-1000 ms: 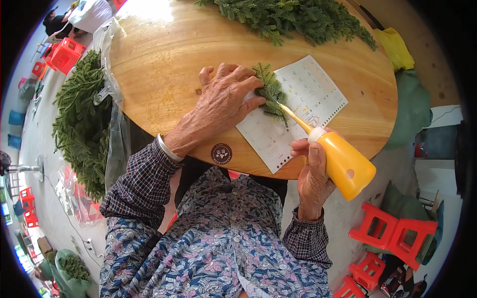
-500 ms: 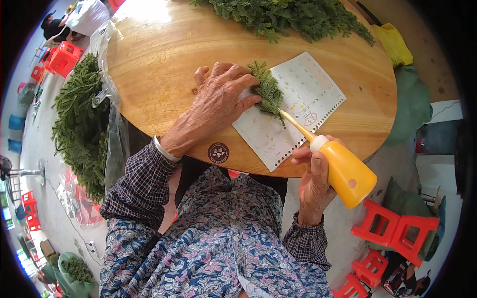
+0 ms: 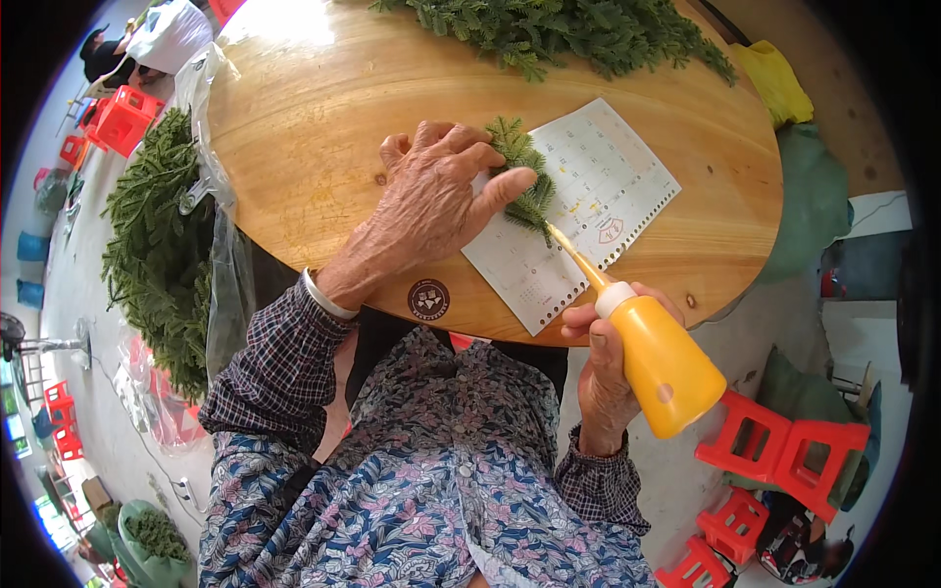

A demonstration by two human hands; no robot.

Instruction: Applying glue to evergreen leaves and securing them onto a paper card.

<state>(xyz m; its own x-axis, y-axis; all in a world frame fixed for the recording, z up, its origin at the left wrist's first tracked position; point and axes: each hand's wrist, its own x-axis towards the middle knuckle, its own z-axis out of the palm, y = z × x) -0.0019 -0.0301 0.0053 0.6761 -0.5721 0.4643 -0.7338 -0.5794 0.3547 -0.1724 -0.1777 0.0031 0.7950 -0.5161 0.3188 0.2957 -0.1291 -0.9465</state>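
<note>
On a loose calendar sheet (image 3: pixel 642 176) lies a short green fir sprig (image 3: pixel 532 201), its cut end toward my right side. My left hand (image 3: pixel 441 191) is bent over the sprig's left side, thumb stretched across it and fingers curled along its upper part; the fingertips are partly hidden. A yellow squeeze bottle (image 3: pixel 667 363) with a long thin nozzle is gripped in my right hand (image 3: pixel 608 377), tilted up toward the sprig. The nozzle tip is at the sprig's lower end, where I cannot tell touching from just apart.
The round wooden table (image 3: pixel 304 167) carries a pile of fir branches (image 3: pixel 578 34) at its far edge. A fir bundle (image 3: pixel 162 255) in clear plastic hangs at the left. Red stools (image 3: pixel 745 441) stand right; green sacks (image 3: pixel 809 206) and a yellow bag (image 3: pixel 774 83) lie beyond.
My left thumb has lifted and stretched farther across the sprig. The squeeze bottle and my right hand have shifted slightly left and toward me, the nozzle tip staying by the sprig's end.
</note>
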